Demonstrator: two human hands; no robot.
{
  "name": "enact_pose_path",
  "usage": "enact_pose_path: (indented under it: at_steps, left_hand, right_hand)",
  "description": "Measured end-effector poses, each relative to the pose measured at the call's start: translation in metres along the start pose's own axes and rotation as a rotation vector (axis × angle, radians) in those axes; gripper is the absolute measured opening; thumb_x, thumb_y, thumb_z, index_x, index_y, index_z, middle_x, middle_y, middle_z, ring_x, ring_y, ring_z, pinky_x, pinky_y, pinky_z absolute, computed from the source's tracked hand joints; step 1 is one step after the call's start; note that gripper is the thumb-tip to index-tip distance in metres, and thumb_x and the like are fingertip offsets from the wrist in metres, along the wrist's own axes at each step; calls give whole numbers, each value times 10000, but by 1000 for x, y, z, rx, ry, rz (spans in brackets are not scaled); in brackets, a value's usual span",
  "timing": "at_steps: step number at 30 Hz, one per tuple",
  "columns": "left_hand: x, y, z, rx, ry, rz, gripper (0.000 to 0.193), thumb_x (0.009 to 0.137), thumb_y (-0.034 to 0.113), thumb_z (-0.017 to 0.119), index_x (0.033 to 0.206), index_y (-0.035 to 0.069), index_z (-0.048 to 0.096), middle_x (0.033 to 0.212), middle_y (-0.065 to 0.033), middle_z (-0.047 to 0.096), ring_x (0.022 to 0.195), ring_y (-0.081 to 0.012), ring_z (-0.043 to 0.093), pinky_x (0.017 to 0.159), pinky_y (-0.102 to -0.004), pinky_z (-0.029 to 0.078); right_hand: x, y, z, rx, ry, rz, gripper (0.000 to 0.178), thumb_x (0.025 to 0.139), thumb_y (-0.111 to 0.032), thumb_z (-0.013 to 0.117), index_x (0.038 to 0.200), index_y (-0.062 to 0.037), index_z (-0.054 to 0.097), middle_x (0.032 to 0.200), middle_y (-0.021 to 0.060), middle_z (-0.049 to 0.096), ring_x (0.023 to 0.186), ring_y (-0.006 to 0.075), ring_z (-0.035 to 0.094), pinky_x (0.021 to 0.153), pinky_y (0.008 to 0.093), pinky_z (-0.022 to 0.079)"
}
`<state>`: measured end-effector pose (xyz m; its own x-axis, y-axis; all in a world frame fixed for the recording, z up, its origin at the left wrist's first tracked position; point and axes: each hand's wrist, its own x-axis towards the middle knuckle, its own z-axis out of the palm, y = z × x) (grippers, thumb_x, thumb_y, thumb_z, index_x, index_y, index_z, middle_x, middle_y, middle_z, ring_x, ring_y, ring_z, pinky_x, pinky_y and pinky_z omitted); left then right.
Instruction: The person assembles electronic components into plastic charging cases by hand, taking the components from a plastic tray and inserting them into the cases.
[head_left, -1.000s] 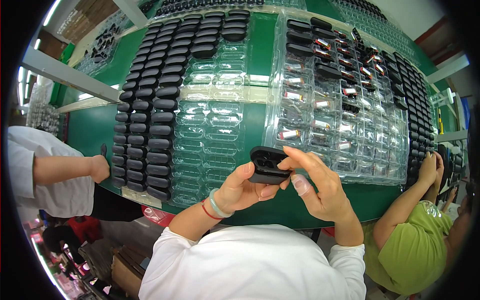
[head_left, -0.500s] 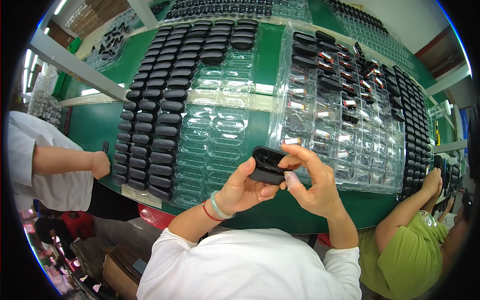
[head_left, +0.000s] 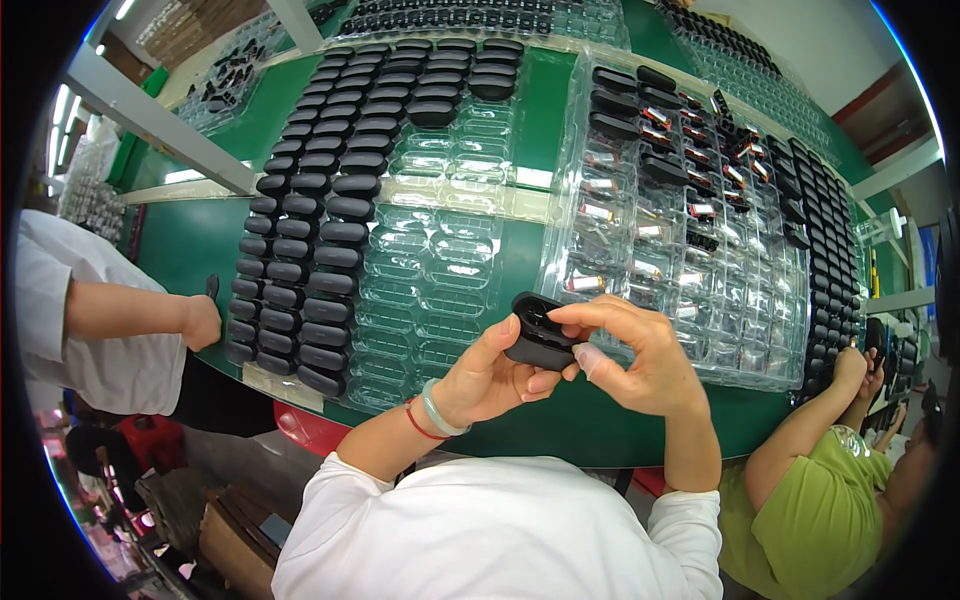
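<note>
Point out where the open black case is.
In the head view, the open black case is just right of and below centre, held in the left hand, with the right hand at its right end.

Left hand [head_left: 480, 385] holding an open black case [head_left: 540, 346], right hand [head_left: 645, 365] touching it; beyond, on the green table [head_left: 560, 430], dark cases [head_left: 328, 309] in a clear tray [head_left: 460, 300], small parts [head_left: 584, 284] in a second tray [head_left: 740, 345].
</note>
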<state>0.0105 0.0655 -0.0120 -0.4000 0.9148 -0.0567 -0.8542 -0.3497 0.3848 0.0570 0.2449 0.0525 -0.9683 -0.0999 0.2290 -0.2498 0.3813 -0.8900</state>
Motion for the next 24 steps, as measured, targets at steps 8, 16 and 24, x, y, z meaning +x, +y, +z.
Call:
enact_pose_path:
  at_steps: [8,16,24]
  left_hand:
    - [-6,-3,0,103,22,56,668,840,558,493,1216,7,449,946,-91,563,674,-89,462,581,-217,390]
    - [-5,2,1,388,-16,-23,572,656,383,691,1041,-22,570,856,-45,537,725,-96,488,586,-208,394]
    - [-2,4,4,455,-50,-15,640,593,224,788,1123,-41,544,957,-26,557,834,-83,519,726,-203,428]
  right_hand:
    - [-1,-9,-2,-65,-95,-148,327,723,20,602,1045,-35,615,906,100,623,800,251,589,738,353,454]
    - [-23,-12,6,-251,-19,-301,370,655,44,631,1011,-55,629,866,39,600,777,206,564,689,332,394]
    - [-33,-24,6,-440,27,-331,271,650,-40,623,918,-55,663,848,38,605,769,193,577,743,348,420]
